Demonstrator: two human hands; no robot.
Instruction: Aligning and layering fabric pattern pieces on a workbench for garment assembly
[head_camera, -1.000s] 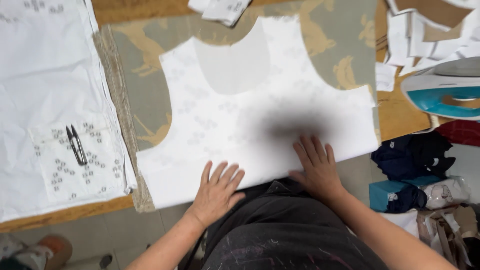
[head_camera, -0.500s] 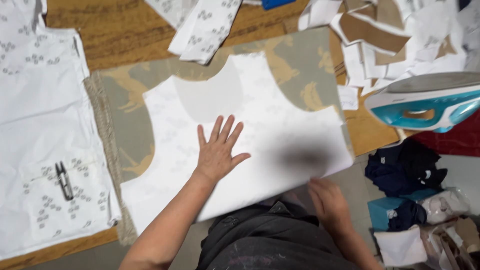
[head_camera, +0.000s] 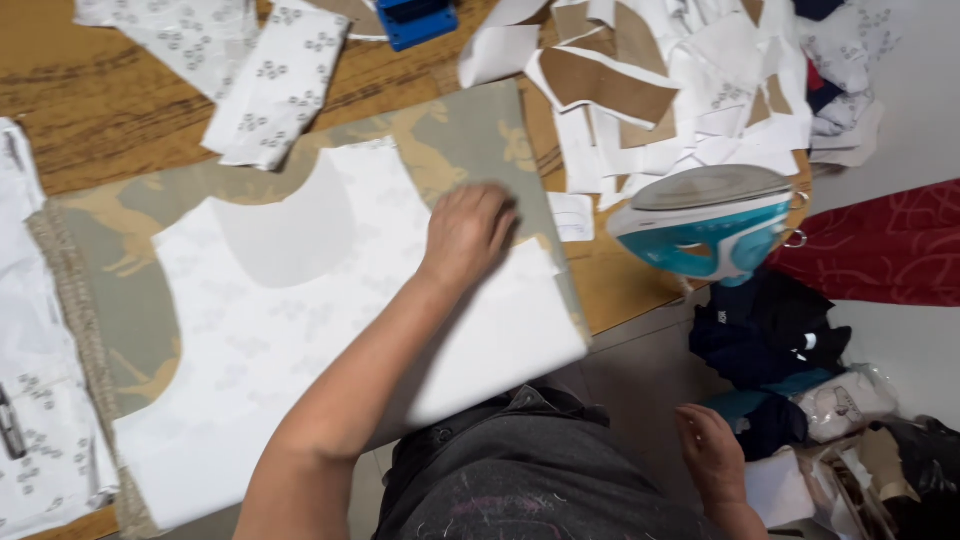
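Two bare hands in view. Left hand (head_camera: 466, 232) reaches far across the table, fingers curled loosely and pressed down flat on the far right part of the white cut fabric piece (head_camera: 300, 330); it grips nothing. That piece has a scooped neckline and lies flat on a grey-green ironing mat (head_camera: 470, 140) with tan animal prints, its near right corner hanging just over the table edge. Right hand (head_camera: 712, 455) hangs low off the table at near right, fingers loosely spread, holding nothing, near a pile of dark clothes (head_camera: 765, 335) on the floor. Teal and white iron (head_camera: 705, 225) sits on the wooden table (head_camera: 90, 90) just right of the mat, apart from the left hand. Heap of white and brown paper scraps (head_camera: 660, 90) far right. Printed white fabric strips (head_camera: 275, 85) far left. Blue object (head_camera: 415, 20) at far edge. More printed white cloth (head_camera: 45, 400) at left.
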